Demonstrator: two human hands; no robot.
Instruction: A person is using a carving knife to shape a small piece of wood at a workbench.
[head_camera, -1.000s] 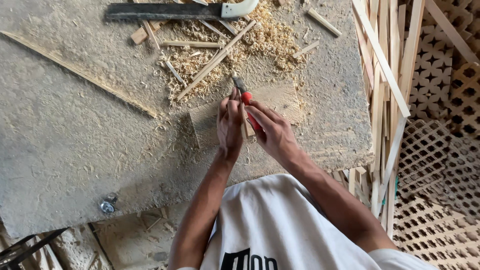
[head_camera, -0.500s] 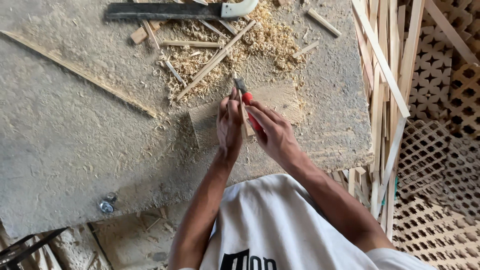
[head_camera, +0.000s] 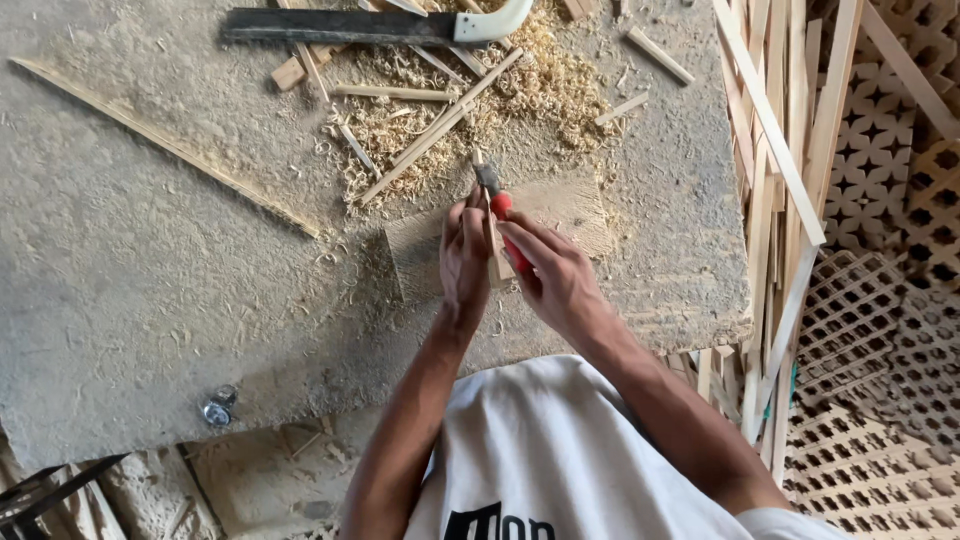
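Observation:
My left hand (head_camera: 465, 255) pinches a thin wooden strip (head_camera: 496, 262) upright over a small flat board (head_camera: 570, 212) on the dusty workbench (head_camera: 150, 300). My right hand (head_camera: 555, 275) grips a red-handled knife (head_camera: 497, 200); its short blade rests against the strip's upper end. The two hands sit close together, almost touching, just above the bench's near edge. Most of the strip is hidden between my fingers.
A long dark blade with a pale handle (head_camera: 370, 25) lies at the bench's far side, among shavings and loose wooden sticks (head_camera: 440, 125). A thin long sliver (head_camera: 160, 140) lies at the left. Wooden slats (head_camera: 780, 200) lean at the right, beside lattice panels (head_camera: 880, 330). A metal bolt (head_camera: 217, 408) sits near the front edge.
The hands stay in almost the same spot; the knife blade shifts slightly along the strip's end.

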